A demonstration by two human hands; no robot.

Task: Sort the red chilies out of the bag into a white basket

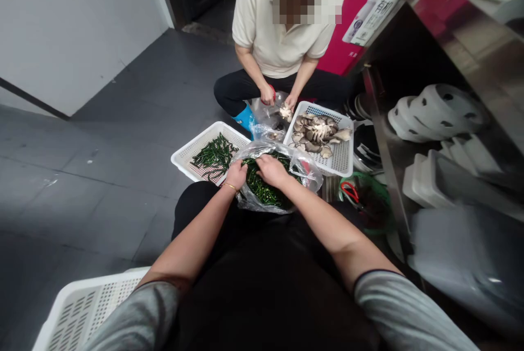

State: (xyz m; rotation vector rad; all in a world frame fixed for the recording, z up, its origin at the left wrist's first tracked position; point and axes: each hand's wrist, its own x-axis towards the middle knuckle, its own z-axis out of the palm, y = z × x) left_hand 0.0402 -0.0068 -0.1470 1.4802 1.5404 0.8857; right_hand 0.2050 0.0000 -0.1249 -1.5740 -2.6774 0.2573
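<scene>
The thin, crumpled clear plastic bag (274, 182) full of slim dark-green chili peppers (264, 190) sits on the floor just in front of the person's knees, touching the white perforated plastic basket (192, 150) that already holds a loose pile of the same peppers. The likeliest trouble, as I judge it, is the film tearing or sagging at its open mouth, since both hands press into it from above and nothing braces its sides; peppers could then slide onto the dark tiled floor (102, 176). The left hand (236, 174) (a thin gold bangle at its wrist) rests at the bag's left rim, fingers curled narrowly, though whether they pinch film or peppers I cannot tell. The right hand (271, 170) lies over the peppers, fingers bent down among them and only slightly parted. Opposite, another person's hands (278, 99) work over a second white basket of pale grey oyster mushrooms (317, 132).
</scene>
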